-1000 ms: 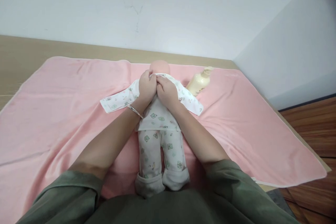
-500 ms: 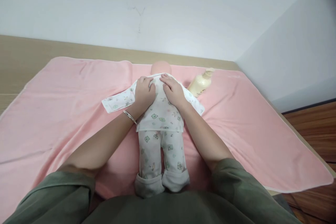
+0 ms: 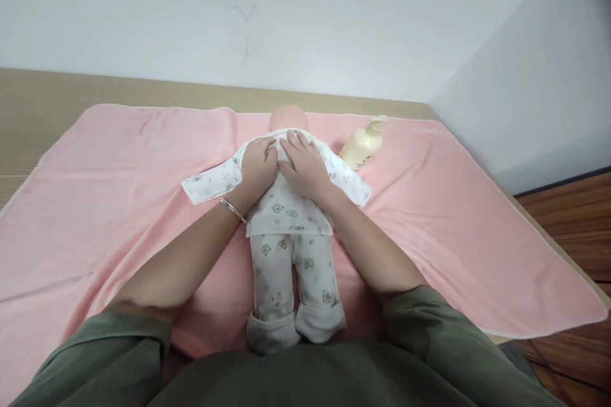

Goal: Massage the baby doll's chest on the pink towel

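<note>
Green sleeves [image 3: 107, 356] are framing the doll's trousers [image 3: 272, 273], whose turned-up cuffs are lying nearest the person. The shirt [image 3: 292, 213] is covering the torso, its sleeves spreading to both sides. Further up, the left hand [image 3: 259, 168] is resting on the shirt with fingers bent; whether it is pinching cloth, I cannot tell. The right hand [image 3: 306, 168] is lying open beside it, fingers fanning. The hands are no longer meeting over the upper shirt, so the right at least seems to be pressing or smoothing rather than gripping. Beyond its wrist, the bottle [image 3: 363, 147] is leaning near the shirt. The doll's head [image 3: 289, 118] is lying past the fingertips on the pink blanket [image 3: 162, 140], which is covering much of the bench [image 3: 42, 92].
</note>
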Tool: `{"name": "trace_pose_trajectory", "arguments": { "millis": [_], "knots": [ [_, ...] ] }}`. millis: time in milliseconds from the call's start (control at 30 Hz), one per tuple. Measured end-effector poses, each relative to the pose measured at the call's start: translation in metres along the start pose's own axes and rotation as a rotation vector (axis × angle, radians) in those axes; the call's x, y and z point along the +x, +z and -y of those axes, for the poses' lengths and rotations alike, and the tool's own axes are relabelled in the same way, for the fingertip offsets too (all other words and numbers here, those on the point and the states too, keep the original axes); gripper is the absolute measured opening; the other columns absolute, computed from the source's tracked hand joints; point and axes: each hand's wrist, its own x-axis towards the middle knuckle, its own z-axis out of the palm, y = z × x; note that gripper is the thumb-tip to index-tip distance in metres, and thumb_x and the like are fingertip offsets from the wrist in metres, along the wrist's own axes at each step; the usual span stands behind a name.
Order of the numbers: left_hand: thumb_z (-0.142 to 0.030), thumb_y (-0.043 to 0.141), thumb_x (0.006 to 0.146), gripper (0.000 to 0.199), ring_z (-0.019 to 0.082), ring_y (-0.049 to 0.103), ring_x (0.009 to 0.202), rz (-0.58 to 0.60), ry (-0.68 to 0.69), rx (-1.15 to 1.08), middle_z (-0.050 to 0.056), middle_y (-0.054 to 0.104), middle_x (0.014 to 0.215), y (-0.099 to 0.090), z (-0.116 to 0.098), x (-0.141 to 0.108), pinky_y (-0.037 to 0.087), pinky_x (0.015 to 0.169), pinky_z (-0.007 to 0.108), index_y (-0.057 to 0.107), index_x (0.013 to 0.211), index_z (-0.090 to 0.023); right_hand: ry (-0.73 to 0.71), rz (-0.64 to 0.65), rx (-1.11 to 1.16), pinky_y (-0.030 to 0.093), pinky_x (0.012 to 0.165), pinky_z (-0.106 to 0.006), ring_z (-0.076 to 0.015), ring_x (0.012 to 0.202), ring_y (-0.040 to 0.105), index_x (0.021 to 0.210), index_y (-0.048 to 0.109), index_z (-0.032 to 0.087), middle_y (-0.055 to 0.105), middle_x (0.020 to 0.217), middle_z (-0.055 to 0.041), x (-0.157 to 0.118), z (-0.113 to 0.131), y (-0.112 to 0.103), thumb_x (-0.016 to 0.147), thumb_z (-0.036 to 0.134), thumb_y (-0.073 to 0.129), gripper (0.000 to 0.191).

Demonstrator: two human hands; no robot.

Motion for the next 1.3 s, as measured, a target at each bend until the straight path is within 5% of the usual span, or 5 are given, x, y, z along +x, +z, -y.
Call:
{"name": "trace_pose_trajectory", "arguments": {
  "millis": [200,433,600,900,1300],
  "knots": [
    [-0.019,0.04,0.092,0.043,0.024,0.064,0.129,-0.006,-0.007,-0.014,0.01,0.073,0.134,0.0,0.0,-0.001,0.047,0.12,0.042,0.071,0.122,-0.016,0.138,-0.026,0.006,0.021,0.135,-0.056,-0.0378,0.164,0.024,0.165,0.034,0.006,0.029,0.174,-0.0204,0.0,-0.004,-0.002,0.107,0.037,0.035,0.066],
    [-0.02,0.041,0.093,0.04,0.025,0.066,0.124,0.008,-0.021,-0.006,0.012,0.074,0.129,-0.001,-0.001,0.001,0.049,0.117,0.041,0.072,0.119,-0.015,-0.033,-0.082,-0.087,0.015,0.136,-0.062,-0.0396,0.164,0.022,0.16,0.045,0.007,0.032,0.174,-0.0158,-0.025,0.031,0.013,0.1,0.023,0.041,0.062],
    [-0.017,0.035,0.098,0.042,0.03,0.067,0.123,0.093,0.022,0.144,0.018,0.073,0.128,-0.004,-0.012,0.003,0.05,0.115,0.047,0.07,0.119,-0.01,0.037,-0.06,0.011,0.018,0.136,-0.057,-0.0302,0.165,0.025,0.16,0.047,0.014,0.032,0.175,-0.0092,-0.008,0.012,0.007,0.101,0.022,0.035,0.061],
    [-0.019,0.033,0.103,0.052,0.037,0.045,0.153,0.087,0.229,0.34,0.03,0.054,0.153,0.006,-0.041,-0.032,0.031,0.132,0.054,0.054,0.144,0.005,0.181,-0.058,0.005,0.026,0.134,-0.05,-0.0317,0.163,0.032,0.162,0.041,0.008,0.036,0.172,-0.0179,0.008,-0.018,-0.003,0.109,0.043,0.035,0.064],
    [-0.023,0.033,0.101,0.034,0.034,0.068,0.111,0.18,0.04,0.216,0.018,0.072,0.105,-0.01,-0.011,0.006,0.053,0.107,0.053,0.066,0.097,-0.017,0.009,-0.038,-0.134,0.022,0.132,-0.067,-0.0425,0.163,0.025,0.162,0.043,0.01,0.034,0.173,-0.0127,-0.023,0.031,0.003,0.101,0.02,0.038,0.062]
  ]
}}
